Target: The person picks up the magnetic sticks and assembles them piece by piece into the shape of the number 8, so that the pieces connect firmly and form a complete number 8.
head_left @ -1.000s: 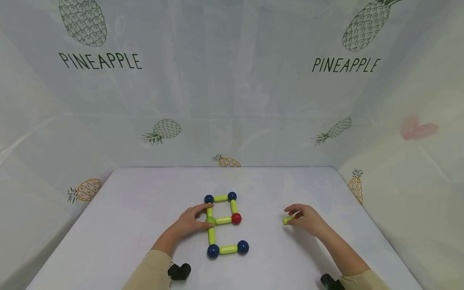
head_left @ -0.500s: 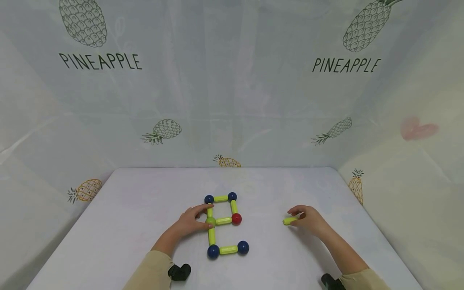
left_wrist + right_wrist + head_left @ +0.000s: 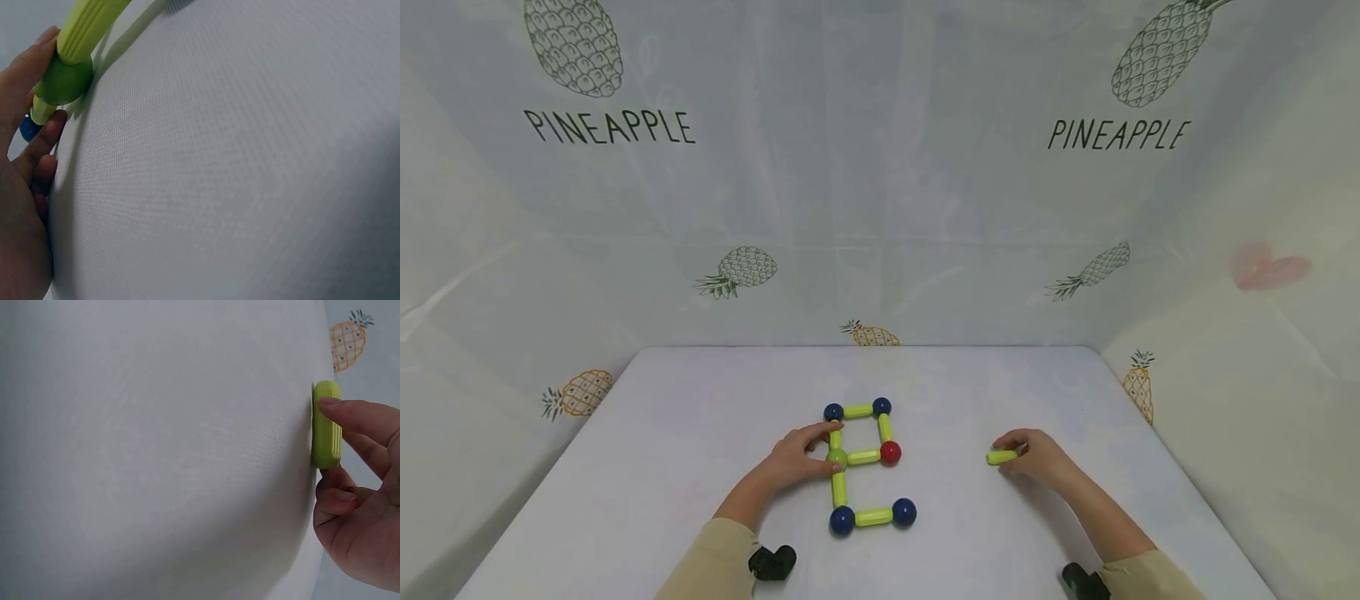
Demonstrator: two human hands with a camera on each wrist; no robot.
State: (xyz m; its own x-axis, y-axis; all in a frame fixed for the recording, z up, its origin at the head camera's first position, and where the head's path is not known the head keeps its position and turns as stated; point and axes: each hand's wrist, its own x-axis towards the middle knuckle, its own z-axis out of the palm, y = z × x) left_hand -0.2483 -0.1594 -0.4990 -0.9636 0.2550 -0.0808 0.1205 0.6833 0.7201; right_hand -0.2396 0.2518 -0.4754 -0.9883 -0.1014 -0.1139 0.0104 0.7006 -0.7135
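Observation:
A flat figure of yellow-green magnetic rods and balls lies on the white table [image 3: 700, 417]. Its balls include a green ball [image 3: 837, 457], a red ball [image 3: 891, 452] and several dark blue ones; an upper square tops an open lower part. My left hand [image 3: 800, 455] grips its left side, thumb by the green ball and forefinger at the upper left rod [image 3: 836, 438]. In the left wrist view, the green ball [image 3: 64, 81] sits between thumb and fingers. On the right, my right hand [image 3: 1036, 458] pinches a loose yellow-green rod [image 3: 1002, 457], which lies low at the tabletop.
A pale cloth [image 3: 880, 208] printed with pineapples hangs behind the table and along both sides. Dark wrist cameras sit at both cuffs, one on the left [image 3: 772, 563] and one on the right [image 3: 1084, 582]. Bare tabletop lies between the figure and the loose rod.
My right hand has drawn slightly right and down, and its fingers have shifted on the loose rod, so more of it shows. The left hand and the figure stay in place.

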